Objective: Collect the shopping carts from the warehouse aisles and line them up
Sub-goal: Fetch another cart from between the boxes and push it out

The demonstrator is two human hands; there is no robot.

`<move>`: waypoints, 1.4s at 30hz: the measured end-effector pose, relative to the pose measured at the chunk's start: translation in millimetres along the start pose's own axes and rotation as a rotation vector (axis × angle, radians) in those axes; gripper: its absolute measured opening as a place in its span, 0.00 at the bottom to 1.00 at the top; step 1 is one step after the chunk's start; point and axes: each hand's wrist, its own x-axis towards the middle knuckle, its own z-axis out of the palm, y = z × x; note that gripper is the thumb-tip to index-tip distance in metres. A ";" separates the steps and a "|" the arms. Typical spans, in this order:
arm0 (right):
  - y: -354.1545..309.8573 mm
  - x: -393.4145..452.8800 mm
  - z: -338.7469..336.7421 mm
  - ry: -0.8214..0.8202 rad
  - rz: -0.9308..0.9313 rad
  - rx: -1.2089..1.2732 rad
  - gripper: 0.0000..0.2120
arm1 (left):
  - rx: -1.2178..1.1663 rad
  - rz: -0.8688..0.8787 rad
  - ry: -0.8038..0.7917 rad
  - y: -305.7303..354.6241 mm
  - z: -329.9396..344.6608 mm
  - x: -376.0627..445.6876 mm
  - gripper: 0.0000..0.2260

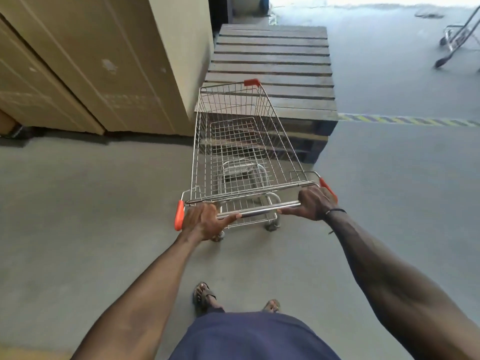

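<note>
Steel wire shopping cart [241, 149] stands on the grey floor [91, 203], straight ahead of the fingers. Both hands grip its handle bar [259, 211]: the left hand [201, 221] near the orange end cap [179, 215], the right hand [314, 202] at the other end, fingers curled around. Beyond the cart lies a dark wooden pallet [272, 61]; cardboard boxes [91, 61] stand to the left.

Bare forearms; black wristband [335, 211] on right wrist; navy garment [254, 336]; sandals [204, 294].
</note>
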 end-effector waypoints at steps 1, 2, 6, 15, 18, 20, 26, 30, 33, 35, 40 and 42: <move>11.0 -9.2 -0.4 -0.005 0.018 0.007 0.46 | 0.002 0.017 0.002 13.2 1.0 0.9 0.37; 21.2 -18.0 -0.9 -0.008 0.039 0.014 0.47 | 0.011 0.035 0.003 25.4 2.7 2.4 0.37; 57.0 -53.5 -4.8 -0.011 0.123 0.021 0.48 | 0.074 0.104 0.009 68.1 8.9 13.4 0.40; 127.2 -113.8 2.0 -0.001 0.327 0.053 0.50 | 0.128 0.303 0.011 152.7 15.4 50.8 0.41; 143.4 -127.2 2.5 -0.003 0.397 0.072 0.50 | 0.131 0.380 -0.008 177.1 10.9 70.6 0.40; 154.9 -132.9 2.7 -0.006 0.455 0.087 0.50 | 0.155 0.438 -0.025 192.8 7.6 88.3 0.40; 185.8 -142.2 -0.1 -0.043 0.618 0.137 0.50 | 0.180 0.601 -0.078 246.1 -7.9 147.6 0.39; 208.5 -146.5 -6.8 -0.073 0.724 0.170 0.49 | 0.220 0.693 -0.102 287.7 -16.9 183.5 0.41; 227.7 -150.5 -9.5 -0.081 0.809 0.204 0.49 | 0.264 0.783 -0.120 321.8 -18.2 212.7 0.39; 241.2 -154.4 -9.6 -0.084 0.866 0.217 0.48 | 0.288 0.850 -0.111 345.5 -15.8 233.1 0.42; 275.4 -159.5 -10.3 -0.065 0.990 0.251 0.49 | 0.330 0.978 -0.069 406.4 -11.8 277.7 0.45; 292.4 -161.8 -9.6 -0.056 1.034 0.257 0.49 | 0.347 1.021 -0.049 433.5 -8.2 293.2 0.46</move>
